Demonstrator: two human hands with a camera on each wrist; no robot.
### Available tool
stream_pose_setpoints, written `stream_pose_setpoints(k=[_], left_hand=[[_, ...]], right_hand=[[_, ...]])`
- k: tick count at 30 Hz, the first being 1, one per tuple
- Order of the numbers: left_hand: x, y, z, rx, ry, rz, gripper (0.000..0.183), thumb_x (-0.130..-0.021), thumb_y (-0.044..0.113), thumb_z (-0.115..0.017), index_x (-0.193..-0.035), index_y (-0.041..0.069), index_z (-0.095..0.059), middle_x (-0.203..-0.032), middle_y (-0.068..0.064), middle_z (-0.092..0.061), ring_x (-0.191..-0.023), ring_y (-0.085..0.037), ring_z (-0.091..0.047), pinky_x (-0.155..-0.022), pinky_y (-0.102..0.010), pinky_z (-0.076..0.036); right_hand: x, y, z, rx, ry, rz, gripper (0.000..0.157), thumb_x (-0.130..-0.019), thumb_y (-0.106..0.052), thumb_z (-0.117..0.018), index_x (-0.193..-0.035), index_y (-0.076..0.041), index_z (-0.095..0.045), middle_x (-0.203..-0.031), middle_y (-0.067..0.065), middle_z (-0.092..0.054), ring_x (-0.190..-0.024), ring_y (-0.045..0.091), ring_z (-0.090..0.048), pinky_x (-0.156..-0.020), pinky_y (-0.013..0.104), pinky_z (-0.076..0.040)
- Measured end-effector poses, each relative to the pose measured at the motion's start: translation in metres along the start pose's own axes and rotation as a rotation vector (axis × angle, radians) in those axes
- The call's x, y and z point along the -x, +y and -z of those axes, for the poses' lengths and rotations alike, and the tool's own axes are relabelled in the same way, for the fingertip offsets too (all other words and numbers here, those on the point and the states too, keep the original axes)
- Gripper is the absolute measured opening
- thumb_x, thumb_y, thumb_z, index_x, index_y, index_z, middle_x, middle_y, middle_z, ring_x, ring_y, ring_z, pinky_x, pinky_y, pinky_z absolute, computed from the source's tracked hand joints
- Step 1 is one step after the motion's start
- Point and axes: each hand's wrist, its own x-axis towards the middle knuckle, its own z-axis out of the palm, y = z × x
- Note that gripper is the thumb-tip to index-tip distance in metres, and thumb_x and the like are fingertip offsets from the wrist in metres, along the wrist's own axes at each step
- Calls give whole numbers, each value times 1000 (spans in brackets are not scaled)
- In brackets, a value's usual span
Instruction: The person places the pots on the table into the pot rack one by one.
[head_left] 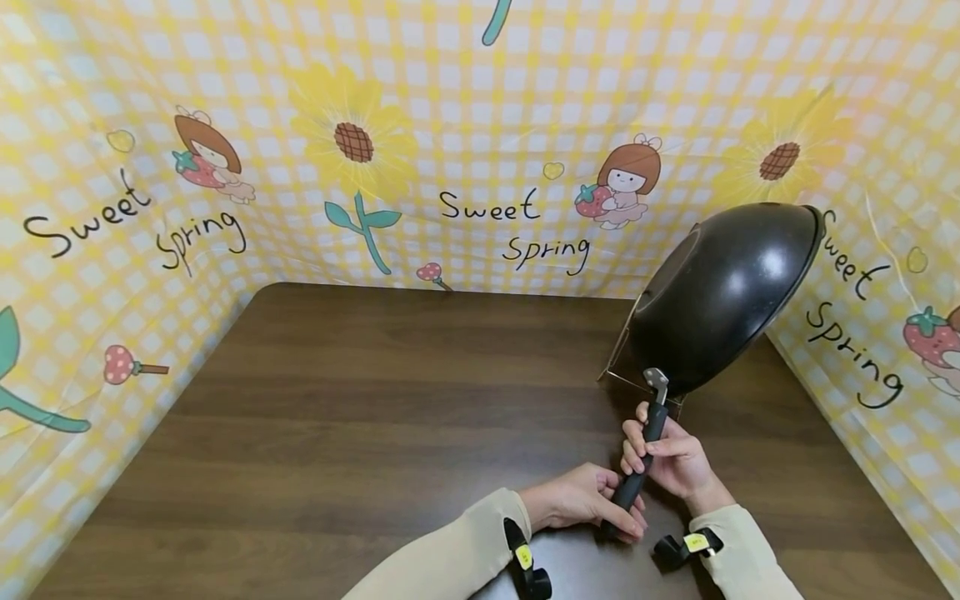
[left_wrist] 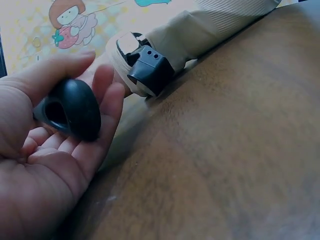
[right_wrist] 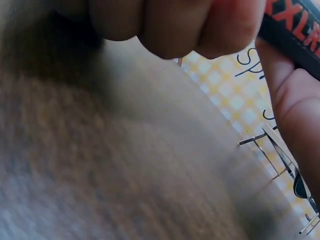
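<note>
A black wok stands tilted on its side at the right of the table, its dark outer bottom facing up and left. A long black handle with a silver metal bracket slants down from the wok's lower side; the bracket overlaps the wok in the head view. My right hand grips the upper handle, fingers curled round it and thumb across. My left hand holds the handle's lower end between thumb and fingers. The left wrist view shows that handle end with its hole. Red lettering marks the handle.
A thin wire rack supports the wok from its left side. The brown wooden table reaches to a yellow checked cloth hung round the back and sides. Black wrist cameras are strapped over both sleeves.
</note>
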Motion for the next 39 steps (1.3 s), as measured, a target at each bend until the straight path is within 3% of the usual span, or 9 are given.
stream_pose_setpoints(k=[5, 10, 19, 23, 28, 32, 34, 39], left_hand=[[0, 0, -1, -16, -22, -18, 27, -87, -21, -61, -105, -1, -62, -106, -31, -68, -94, -25, -72, -78, -31, -58], [1, 0, 0, -10, -32, -28, 30, -87, -23, -59, -106, -1, -61, -108, -34, -66, -95, -27, -72, -79, -32, -58], [0, 0, 2, -1, -55, -21, 29, -88, -22, -57, -108, -1, -60, -111, -37, -64, -92, -22, -71, -81, -32, -57], [2, 0, 2, -33, -44, -41, 29, -88, -19, -60, -112, -2, -60, -110, -31, -67, -92, -20, -72, -78, -27, -56], [12, 3, 7, -195, 47, -96, 30, -87, -11, -68, -116, -7, -62, -102, -18, -73, -90, -13, -70, -76, -21, -53], [20, 8, 14, -309, 120, -112, 36, -83, -11, -71, -118, -10, -64, -100, -13, -73, -90, -14, -70, -80, -22, -54], [23, 10, 18, -321, 123, -114, 38, -83, -13, -71, -120, -11, -63, -102, -13, -72, -91, -17, -71, -81, -23, -55], [29, 13, 26, -321, 35, -125, 39, -85, -14, -68, -123, -14, -60, -109, -20, -71, -95, -16, -71, -83, -23, -54]], right_hand=[[3, -3, 0, 19, 10, -42, 34, -95, 12, -26, -123, -5, -38, -91, 15, -44, -92, 29, -59, -95, 42, -47], [3, -4, 0, 55, 16, -65, 34, -96, 12, -28, -123, -5, -38, -105, 15, -60, -103, 30, -63, -99, 44, -46], [5, -6, 0, 80, 35, -62, 42, -95, 13, -26, -131, -3, -39, -116, 18, -60, -106, 31, -63, -100, 45, -47], [6, -8, -3, 74, 99, -71, 42, -95, 12, -29, -132, -3, -41, -117, 19, -60, -109, 32, -62, -103, 45, -45], [6, -11, -7, 221, 213, -120, 42, -95, 15, -28, -129, -4, -44, -116, 17, -64, -109, 31, -65, -100, 41, -48], [4, -16, -13, 351, 262, -156, 43, -95, 17, -23, -125, -5, -43, -110, 14, -68, -98, 26, -69, -91, 37, -54], [4, -19, -16, 378, 278, -179, 41, -96, 17, -23, -124, -6, -43, -108, 13, -69, -94, 25, -70, -89, 37, -55], [4, -30, -24, 506, 367, -306, 31, -100, 12, -30, -123, -5, -42, -106, 10, -71, -95, 25, -71, -87, 37, -56]])
